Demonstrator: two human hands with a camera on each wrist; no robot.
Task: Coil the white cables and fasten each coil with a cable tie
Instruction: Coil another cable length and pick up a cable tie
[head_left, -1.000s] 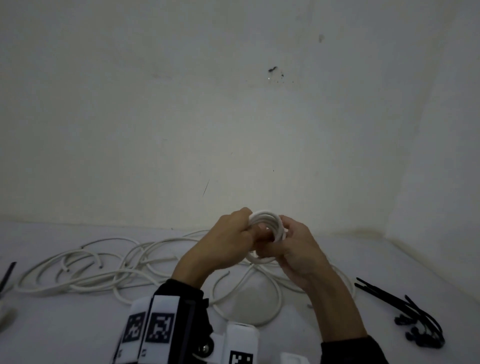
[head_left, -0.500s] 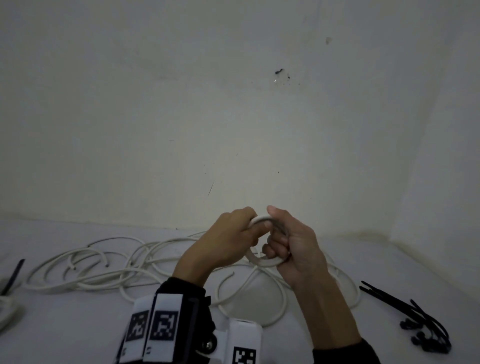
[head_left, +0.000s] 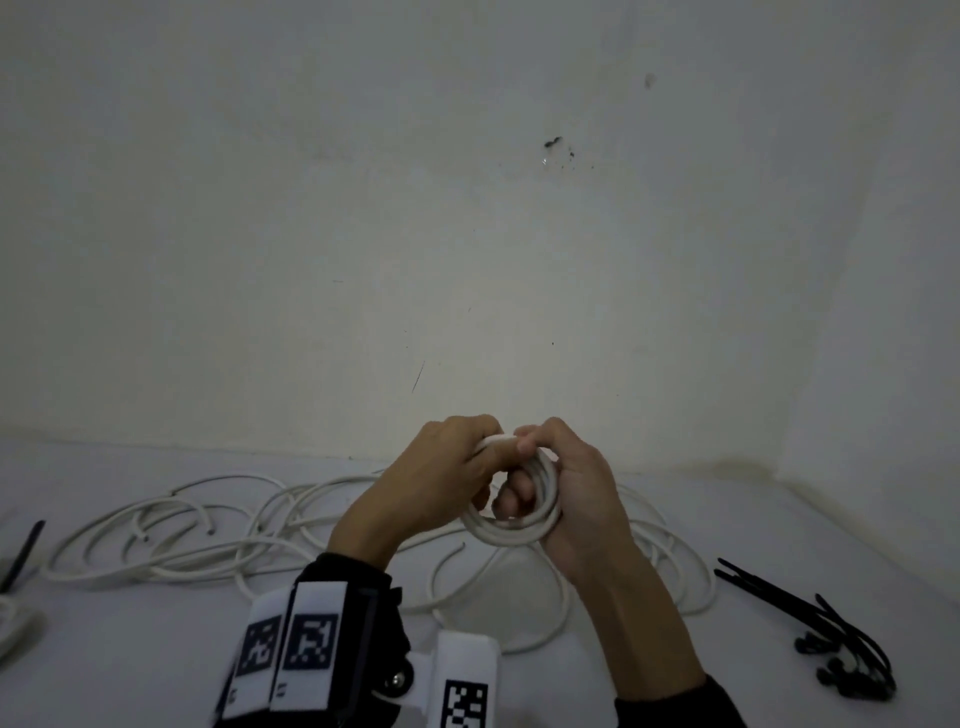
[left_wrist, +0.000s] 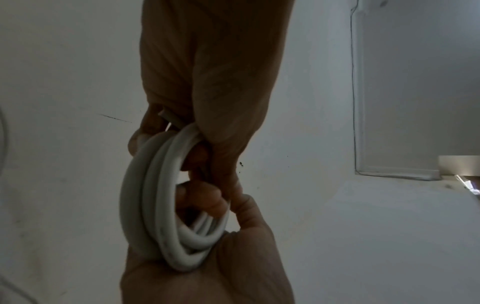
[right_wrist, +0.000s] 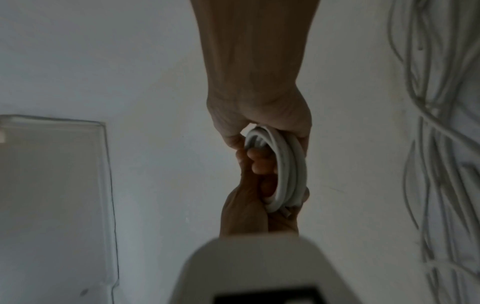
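Observation:
A small coil of white cable (head_left: 511, 535) is held up over the table between both hands. My left hand (head_left: 452, 478) grips its upper left side. My right hand (head_left: 582, 493) holds the right side, fingers hooked through the ring and thumb on top. The left wrist view shows the coil (left_wrist: 155, 205) as several turns, with a cut end (left_wrist: 168, 117) sticking out inside my left hand (left_wrist: 213, 92) and my right hand (left_wrist: 207, 267) under it. In the right wrist view the coil (right_wrist: 288, 164) sits in my right hand (right_wrist: 259, 115).
Loose white cables (head_left: 208, 540) sprawl over the white table to the left and under my hands. A bundle of black cable ties (head_left: 831, 639) lies at the right. One black tie (head_left: 26, 551) lies at the far left edge. White walls close off the back and right.
My right hand has re-gripped the coil, its fingers now hooked through the ring. The coil has turned so its opening faces me and sits a little lower.

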